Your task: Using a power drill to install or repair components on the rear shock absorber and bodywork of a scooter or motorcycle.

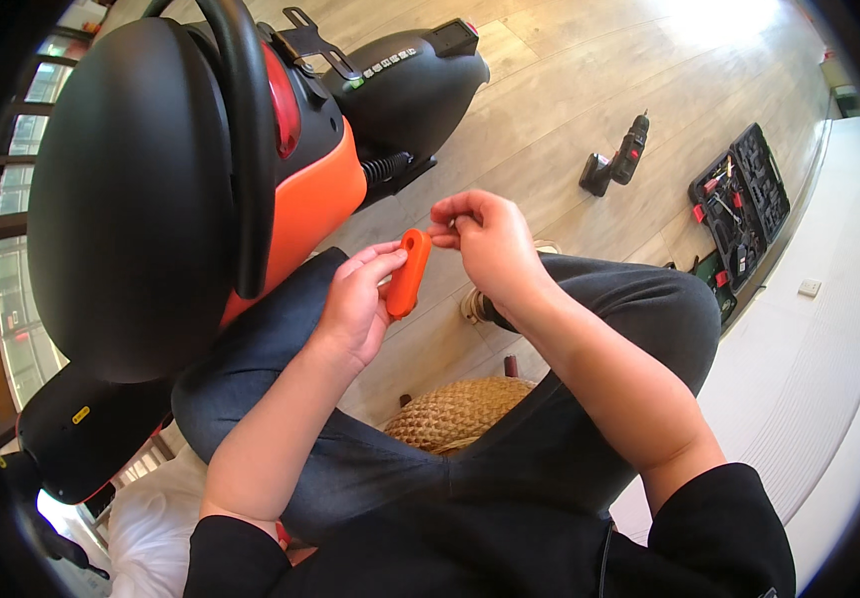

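Black-and-orange scooter (pixel 312 194), 10 o'clock. Open tool case (pixel 765 184), between 2 and 3. Right hand (pixel 495 244), 1 o'clock of centre: fingertips pinched, can't tell if holding anything. Left hand (pixel 353 304), 9 o'clock: fingers grasping orange oblong piece (pixel 407 282) near centre.

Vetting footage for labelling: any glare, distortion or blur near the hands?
Head view: blown-out glare on the wood floor, upper right; fisheye bowing of the white wall at right, black rim; orange part in the left hand fairly sharp; anything in the right hand's fingertips too small to tell.
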Available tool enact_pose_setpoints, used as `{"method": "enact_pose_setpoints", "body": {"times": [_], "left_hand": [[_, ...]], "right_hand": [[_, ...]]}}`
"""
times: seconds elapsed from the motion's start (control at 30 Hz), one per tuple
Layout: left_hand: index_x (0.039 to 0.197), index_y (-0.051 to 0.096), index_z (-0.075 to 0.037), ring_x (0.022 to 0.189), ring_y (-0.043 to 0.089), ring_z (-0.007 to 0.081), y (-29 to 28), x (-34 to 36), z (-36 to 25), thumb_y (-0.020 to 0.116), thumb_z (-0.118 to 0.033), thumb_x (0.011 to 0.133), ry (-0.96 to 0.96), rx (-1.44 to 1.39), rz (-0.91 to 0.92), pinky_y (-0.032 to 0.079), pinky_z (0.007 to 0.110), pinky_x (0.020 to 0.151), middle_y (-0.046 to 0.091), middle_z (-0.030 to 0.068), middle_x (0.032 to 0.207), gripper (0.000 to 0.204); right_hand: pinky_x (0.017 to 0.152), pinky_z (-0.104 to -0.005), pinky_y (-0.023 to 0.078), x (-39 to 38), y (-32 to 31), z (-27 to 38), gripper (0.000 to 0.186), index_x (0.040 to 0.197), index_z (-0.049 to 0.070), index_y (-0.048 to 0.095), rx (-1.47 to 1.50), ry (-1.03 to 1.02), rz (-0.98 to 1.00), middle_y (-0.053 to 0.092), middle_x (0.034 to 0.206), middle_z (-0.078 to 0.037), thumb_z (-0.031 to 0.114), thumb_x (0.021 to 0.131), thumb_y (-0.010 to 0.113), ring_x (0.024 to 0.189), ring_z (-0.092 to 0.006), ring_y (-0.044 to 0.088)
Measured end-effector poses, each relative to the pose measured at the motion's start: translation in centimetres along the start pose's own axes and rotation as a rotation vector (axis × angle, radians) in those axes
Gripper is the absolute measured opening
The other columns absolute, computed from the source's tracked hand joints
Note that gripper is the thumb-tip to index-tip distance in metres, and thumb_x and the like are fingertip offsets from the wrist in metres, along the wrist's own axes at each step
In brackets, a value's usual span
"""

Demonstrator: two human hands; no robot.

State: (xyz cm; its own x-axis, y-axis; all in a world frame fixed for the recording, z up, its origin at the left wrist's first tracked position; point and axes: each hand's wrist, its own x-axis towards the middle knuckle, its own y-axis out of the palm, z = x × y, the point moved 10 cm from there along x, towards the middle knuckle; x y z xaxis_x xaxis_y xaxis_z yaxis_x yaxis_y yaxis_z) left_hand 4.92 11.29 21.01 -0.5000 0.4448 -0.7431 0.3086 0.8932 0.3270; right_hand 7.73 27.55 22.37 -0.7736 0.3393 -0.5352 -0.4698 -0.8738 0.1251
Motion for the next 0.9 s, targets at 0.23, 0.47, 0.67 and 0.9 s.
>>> {"method": "enact_pose_setpoints", "body": {"times": [0.23,0.47,0.67,0.9], "left_hand": [[0.125,0.054,-0.004,0.102,0.063,0.0160,0.5,0.5,2.6,0.065,-0.017,0.097,-0.109,-0.042,0.042,0.053,0.033,0.084,0.065,0.0078,0.115,0.033],[0.123,0.054,-0.001,0.105,0.063,0.0147,1.7,-0.1,-0.1,0.073,-0.009,0.090,0.120,0.199,0.011,0.052,0.029,0.088,0.065,0.0096,0.116,0.039],[0.121,0.057,0.000,0.103,0.064,0.0141,1.9,-0.2,-0.8,0.074,-0.008,0.089,0.223,0.238,0.027,0.052,0.029,0.089,0.066,0.0098,0.113,0.036],[0.118,0.060,0.001,0.101,0.064,0.0138,1.6,-0.2,-1.5,0.075,-0.010,0.088,0.254,0.234,-0.002,0.052,0.028,0.088,0.067,0.0094,0.110,0.035]], "right_hand": [[0.079,-0.0301,0.057,0.3,-0.2,0.8,0.016,0.106,-0.009,0.064,-0.213,-0.095,0.054,0.069,0.093,-0.013,0.001,0.096,0.056,0.085,-0.0183,0.069],[0.077,-0.0363,0.056,-0.6,-0.4,3.2,0.017,0.095,-0.002,0.071,-0.571,-0.188,0.126,0.071,0.085,-0.017,0.007,0.081,0.072,0.083,-0.0271,0.071],[0.071,-0.0316,0.055,-0.8,0.5,3.5,0.014,0.097,-0.003,0.070,-0.595,-0.267,0.193,0.071,0.080,-0.013,0.000,0.083,0.066,0.076,-0.0187,0.069],[0.071,-0.0364,0.053,-1.7,1.7,4.5,0.010,0.092,-0.002,0.069,-0.743,-0.427,0.176,0.069,0.077,-0.017,0.002,0.085,0.063,0.075,-0.0258,0.069]]}}
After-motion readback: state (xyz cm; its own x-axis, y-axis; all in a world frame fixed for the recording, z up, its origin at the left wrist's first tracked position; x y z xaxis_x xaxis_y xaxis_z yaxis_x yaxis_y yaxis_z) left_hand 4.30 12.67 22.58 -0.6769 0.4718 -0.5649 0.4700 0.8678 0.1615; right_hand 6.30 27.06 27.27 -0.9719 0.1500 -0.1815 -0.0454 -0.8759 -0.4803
